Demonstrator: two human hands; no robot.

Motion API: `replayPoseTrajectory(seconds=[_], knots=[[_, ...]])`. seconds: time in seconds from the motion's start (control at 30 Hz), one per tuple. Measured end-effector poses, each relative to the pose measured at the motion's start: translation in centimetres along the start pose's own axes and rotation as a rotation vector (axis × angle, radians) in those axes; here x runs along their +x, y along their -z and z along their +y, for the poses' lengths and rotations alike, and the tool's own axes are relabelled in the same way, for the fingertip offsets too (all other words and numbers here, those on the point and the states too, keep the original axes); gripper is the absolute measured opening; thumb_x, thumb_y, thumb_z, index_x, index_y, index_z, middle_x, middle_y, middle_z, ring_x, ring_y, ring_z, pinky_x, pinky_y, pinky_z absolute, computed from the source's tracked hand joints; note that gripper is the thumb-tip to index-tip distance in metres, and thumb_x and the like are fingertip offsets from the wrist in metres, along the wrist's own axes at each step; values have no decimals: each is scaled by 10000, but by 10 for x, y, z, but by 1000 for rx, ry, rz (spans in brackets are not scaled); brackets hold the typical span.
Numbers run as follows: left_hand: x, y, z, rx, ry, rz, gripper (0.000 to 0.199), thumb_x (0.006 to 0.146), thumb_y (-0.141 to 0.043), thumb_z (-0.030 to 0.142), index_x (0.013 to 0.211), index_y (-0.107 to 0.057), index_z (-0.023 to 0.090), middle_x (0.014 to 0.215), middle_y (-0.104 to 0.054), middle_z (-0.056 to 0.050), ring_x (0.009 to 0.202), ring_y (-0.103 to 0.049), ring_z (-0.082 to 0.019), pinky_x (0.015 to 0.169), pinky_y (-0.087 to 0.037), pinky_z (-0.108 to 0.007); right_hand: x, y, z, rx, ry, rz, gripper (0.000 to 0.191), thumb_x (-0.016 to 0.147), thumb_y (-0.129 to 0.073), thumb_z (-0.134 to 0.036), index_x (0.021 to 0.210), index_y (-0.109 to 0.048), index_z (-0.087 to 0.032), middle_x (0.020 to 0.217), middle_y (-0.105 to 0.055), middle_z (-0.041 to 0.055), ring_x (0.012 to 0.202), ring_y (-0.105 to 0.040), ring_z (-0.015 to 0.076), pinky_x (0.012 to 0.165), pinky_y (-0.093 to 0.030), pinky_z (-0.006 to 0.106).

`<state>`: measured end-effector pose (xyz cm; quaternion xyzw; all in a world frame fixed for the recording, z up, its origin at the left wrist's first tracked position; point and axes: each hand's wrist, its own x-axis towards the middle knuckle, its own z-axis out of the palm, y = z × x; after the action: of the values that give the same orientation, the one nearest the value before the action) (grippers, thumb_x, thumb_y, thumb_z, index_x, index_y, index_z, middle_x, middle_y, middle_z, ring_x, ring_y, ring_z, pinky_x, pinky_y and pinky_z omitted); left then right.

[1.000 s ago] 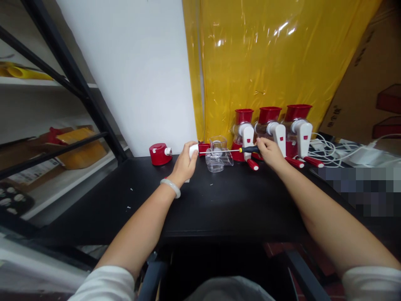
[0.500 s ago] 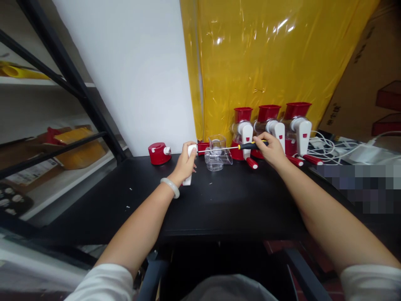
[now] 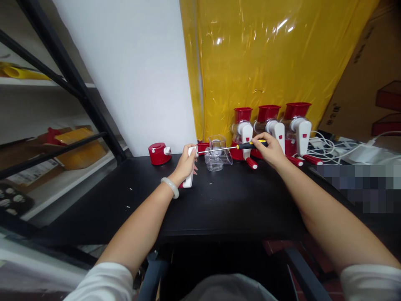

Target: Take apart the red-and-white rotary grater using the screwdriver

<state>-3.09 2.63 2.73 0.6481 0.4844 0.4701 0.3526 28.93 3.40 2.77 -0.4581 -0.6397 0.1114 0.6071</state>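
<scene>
My left hand (image 3: 185,164) is closed around a white crank handle (image 3: 188,180) with a red part at its lower end, held above the black table. In my right hand (image 3: 269,149) is a screwdriver (image 3: 247,145) with a black and yellow grip. Its metal shaft points left, and the tip reaches the upper end of the white handle by my left fingers. Behind the shaft stands a clear plastic housing (image 3: 215,161). A red base (image 3: 159,154) with a white knob sits left of my left hand.
Several red and white crank graters, one of them (image 3: 302,131) at the right, line the back of the black table (image 3: 219,213). White cables (image 3: 332,148) lie farther right. A metal rack (image 3: 83,96) stands at the left. A yellow-wrapped panel (image 3: 266,54) rises behind.
The lower end of the white handle has swung slightly, and more of its red part shows. The screwdriver and my right hand have shifted very slightly left.
</scene>
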Motion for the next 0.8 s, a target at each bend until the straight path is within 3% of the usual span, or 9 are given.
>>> replayPoseTrajectory(seconds=[0.13, 0.3, 0.37, 0.5, 0.63, 0.8], knots=[[0, -3, 1, -69, 34, 10, 306, 1020, -357, 474, 1261, -400, 290, 796, -477, 38, 455, -526, -90, 358, -473, -202, -1, -2, 4, 19, -84, -21, 416, 816, -626, -635, 749, -606, -225, 661, -612, -3, 625, -555, 161, 614, -438, 291], [-4, -3, -2, 166, -141, 26, 352, 1012, -394, 473, 1299, -426, 272, 810, -512, 16, 497, -557, -111, 403, -477, -216, 5, 2, 12, -15, -262, -116, 613, 856, -432, -774, 713, -630, -212, 494, -565, 14, 445, -515, 169, 487, -404, 307], [-5, -2, -5, 297, -227, 12, 372, 1014, -394, 473, 1308, -442, 250, 780, -530, 15, 519, -569, -123, 457, -496, -231, 8, 5, 12, -106, -340, -146, 656, 904, -354, -743, 691, -647, -196, 441, -545, 27, 406, -498, 175, 473, -392, 313], [-6, -1, -8, 400, -320, 16, 414, 1023, -371, 481, 1331, -446, 214, 757, -559, 12, 568, -590, -136, 562, -530, -261, 8, 7, 4, -347, -492, -261, 585, 976, -366, -529, 608, -643, -168, 460, -577, 60, 435, -523, 175, 545, -413, 314], [-4, -1, -10, 339, -281, 39, 419, 1021, -373, 481, 1345, -427, 220, 803, -576, -3, 534, -581, -122, 498, -511, -236, 5, 2, -3, -462, -441, -250, 501, 960, -406, -397, 571, -632, -174, 525, -608, 83, 584, -597, 208, 638, -421, 312], [-2, -3, -13, 282, -192, -2, 391, 1009, -391, 482, 1319, -428, 247, 815, -536, 6, 517, -573, -116, 415, -487, -207, 4, -1, -1, -521, -357, -199, 464, 945, -392, -374, 596, -633, -184, 625, -651, 99, 712, -619, 239, 680, -411, 317]])
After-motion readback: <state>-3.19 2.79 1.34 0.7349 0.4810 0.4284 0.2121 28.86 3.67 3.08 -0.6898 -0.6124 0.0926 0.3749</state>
